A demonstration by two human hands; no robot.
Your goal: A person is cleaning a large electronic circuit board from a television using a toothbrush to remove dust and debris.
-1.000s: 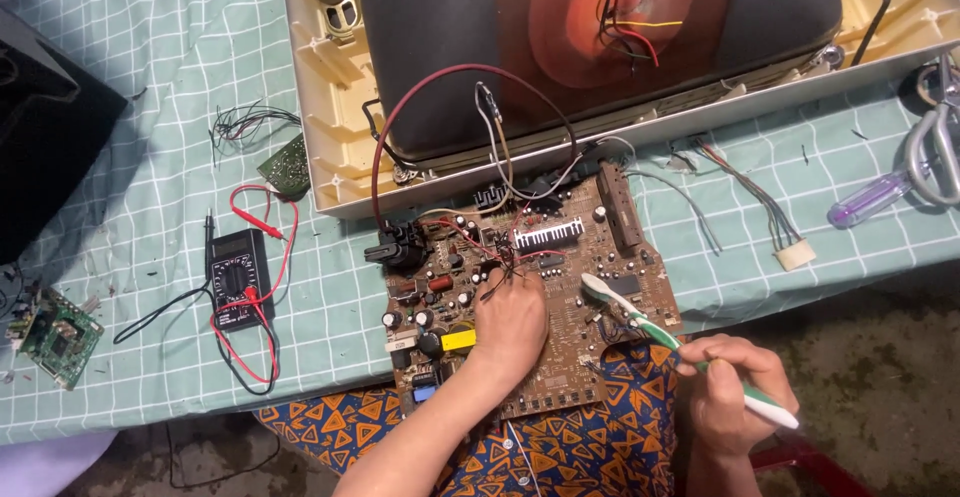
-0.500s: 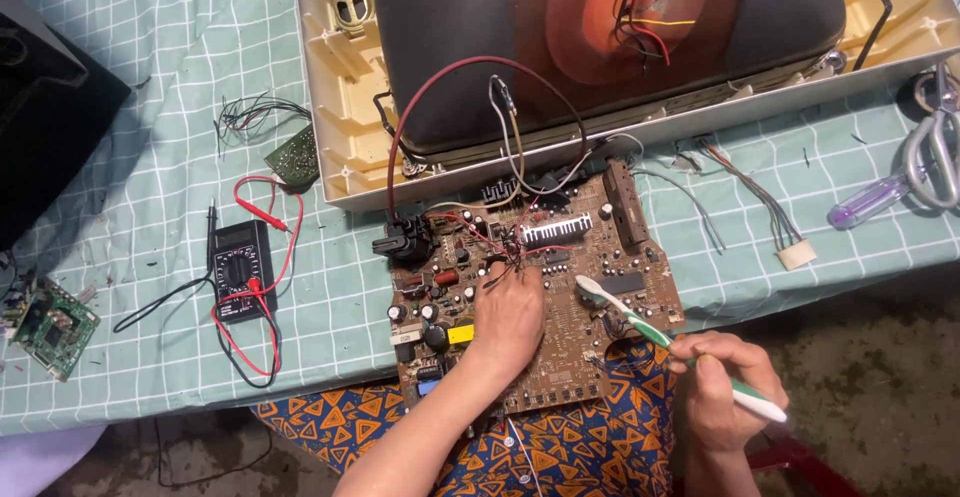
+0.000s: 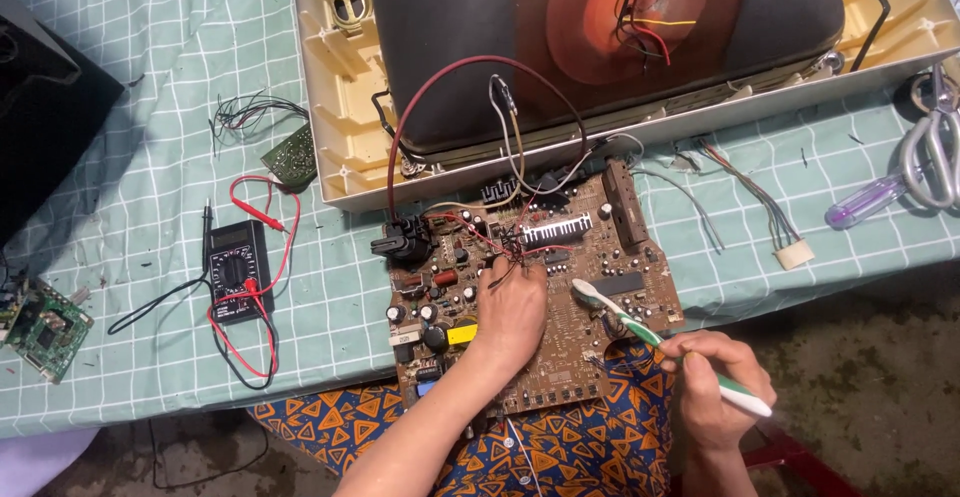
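Our hands are both at the brown circuit board [image 3: 530, 307] that lies across the desk [image 3: 150, 257] edge and our lap. Our left hand [image 3: 510, 312] rests palm down on the middle of the board, fingers curled loosely at a knot of thin red and black wires just beyond the fingertips; it grips nothing that we can make out. Our right hand [image 3: 712, 387] is closed around the handle of a green and white toothbrush [image 3: 650, 335], whose bristle head lies on the board just to the right of our left hand.

Over the last second the toothbrush head has slid a little toward our left hand and our right hand has drawn in with it, while our left hand has stayed planted. We judge this to be one stroke of brushing the board's surface, with the board pinned steady.

Well to the left of our left hand sits a black multimeter [image 3: 237, 272] with red and black leads. Beyond both hands stands an opened cream television casing [image 3: 340, 157], wired to the board.
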